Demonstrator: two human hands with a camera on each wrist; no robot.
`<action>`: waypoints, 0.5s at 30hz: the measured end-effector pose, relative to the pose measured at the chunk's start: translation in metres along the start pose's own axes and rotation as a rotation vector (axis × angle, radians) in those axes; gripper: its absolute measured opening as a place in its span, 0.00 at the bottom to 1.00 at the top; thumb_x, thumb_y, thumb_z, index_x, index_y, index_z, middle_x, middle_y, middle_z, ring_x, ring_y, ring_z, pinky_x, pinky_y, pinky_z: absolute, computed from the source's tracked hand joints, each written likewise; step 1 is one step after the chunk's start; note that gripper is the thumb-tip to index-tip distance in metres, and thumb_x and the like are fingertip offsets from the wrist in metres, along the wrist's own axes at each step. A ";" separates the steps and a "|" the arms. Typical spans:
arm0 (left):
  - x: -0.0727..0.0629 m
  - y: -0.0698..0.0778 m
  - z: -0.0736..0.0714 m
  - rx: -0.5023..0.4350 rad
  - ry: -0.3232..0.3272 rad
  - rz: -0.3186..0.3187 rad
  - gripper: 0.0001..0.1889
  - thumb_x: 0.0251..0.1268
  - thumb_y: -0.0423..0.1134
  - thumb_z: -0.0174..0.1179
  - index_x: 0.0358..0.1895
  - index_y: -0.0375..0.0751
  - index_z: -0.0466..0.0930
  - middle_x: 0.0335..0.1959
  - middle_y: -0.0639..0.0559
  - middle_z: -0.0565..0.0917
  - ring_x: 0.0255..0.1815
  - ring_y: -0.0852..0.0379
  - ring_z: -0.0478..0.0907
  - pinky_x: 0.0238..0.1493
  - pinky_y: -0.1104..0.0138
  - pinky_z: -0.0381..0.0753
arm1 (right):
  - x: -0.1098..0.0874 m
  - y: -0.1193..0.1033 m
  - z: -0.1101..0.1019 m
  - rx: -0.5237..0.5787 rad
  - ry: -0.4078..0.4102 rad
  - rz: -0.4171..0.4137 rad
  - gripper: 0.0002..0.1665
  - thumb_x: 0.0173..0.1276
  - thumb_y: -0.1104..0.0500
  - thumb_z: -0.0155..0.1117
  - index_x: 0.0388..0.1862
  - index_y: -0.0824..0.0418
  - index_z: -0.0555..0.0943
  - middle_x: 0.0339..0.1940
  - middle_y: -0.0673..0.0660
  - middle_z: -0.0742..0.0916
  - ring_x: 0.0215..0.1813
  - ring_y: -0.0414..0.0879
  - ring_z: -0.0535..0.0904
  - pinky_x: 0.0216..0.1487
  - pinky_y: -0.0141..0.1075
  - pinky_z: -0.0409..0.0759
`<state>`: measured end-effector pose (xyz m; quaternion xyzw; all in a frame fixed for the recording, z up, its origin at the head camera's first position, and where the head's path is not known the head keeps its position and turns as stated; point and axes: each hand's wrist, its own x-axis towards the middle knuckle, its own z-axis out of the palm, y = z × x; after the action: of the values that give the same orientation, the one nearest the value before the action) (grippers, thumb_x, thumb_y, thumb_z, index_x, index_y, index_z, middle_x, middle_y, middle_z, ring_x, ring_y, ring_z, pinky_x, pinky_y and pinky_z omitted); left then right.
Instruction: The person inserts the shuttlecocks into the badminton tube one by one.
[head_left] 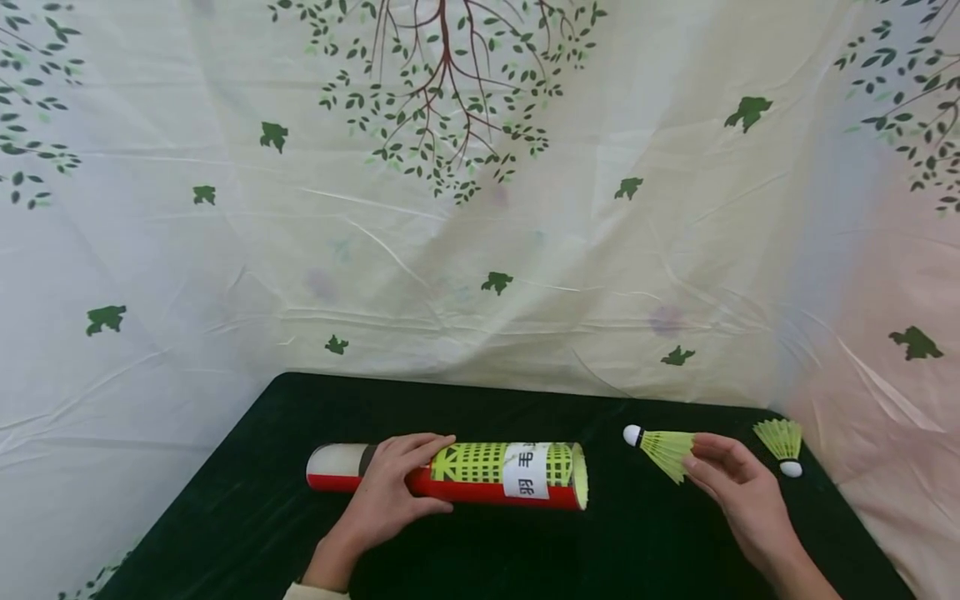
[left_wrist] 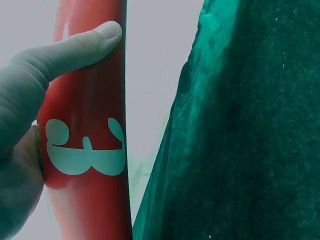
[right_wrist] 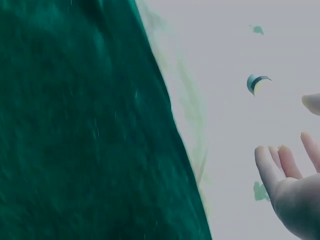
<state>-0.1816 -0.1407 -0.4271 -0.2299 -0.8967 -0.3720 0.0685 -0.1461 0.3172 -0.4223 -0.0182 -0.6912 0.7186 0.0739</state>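
Note:
A red badminton tube (head_left: 487, 493) with a yellow-green patterned side and a white label lies lengthwise on the dark green cloth. My left hand (head_left: 386, 492) grips it left of its middle; in the left wrist view the thumb (left_wrist: 85, 47) stretches across the red side. To the right, my right hand (head_left: 738, 492) pinches a yellow shuttlecock (head_left: 663, 448) by the skirt's wide end, its white cork pointing left toward the tube's right end. In the right wrist view the shuttlecock's cork (right_wrist: 253, 84) shows, while its skirt is washed out by glare.
A second yellow shuttlecock (head_left: 780, 442) sits near the table's right edge, cork toward me, just beyond my right hand. The dark green table cloth (head_left: 622, 550) ends at a pale curtain (head_left: 420, 267) printed with leaves and birds, which hangs behind and along both sides.

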 end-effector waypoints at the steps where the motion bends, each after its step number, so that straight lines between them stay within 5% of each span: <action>1: 0.000 0.000 0.000 0.000 0.000 -0.001 0.46 0.42 0.45 0.81 0.67 0.82 0.69 0.64 0.66 0.73 0.63 0.55 0.66 0.65 0.45 0.64 | -0.004 -0.002 0.003 -0.001 -0.010 0.000 0.22 0.72 0.60 0.65 0.63 0.58 0.74 0.52 0.47 0.80 0.49 0.37 0.80 0.50 0.30 0.81; 15: 0.000 0.000 0.001 -0.002 0.014 0.023 0.46 0.40 0.45 0.81 0.67 0.80 0.70 0.64 0.67 0.74 0.63 0.57 0.67 0.67 0.44 0.62 | -0.038 -0.021 0.043 -0.133 -0.089 -0.034 0.25 0.71 0.65 0.65 0.64 0.68 0.71 0.57 0.50 0.79 0.55 0.40 0.79 0.50 0.31 0.81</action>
<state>-0.1815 -0.1404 -0.4277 -0.2380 -0.8930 -0.3738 0.0787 -0.1124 0.2708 -0.4023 0.0207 -0.7401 0.6700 0.0540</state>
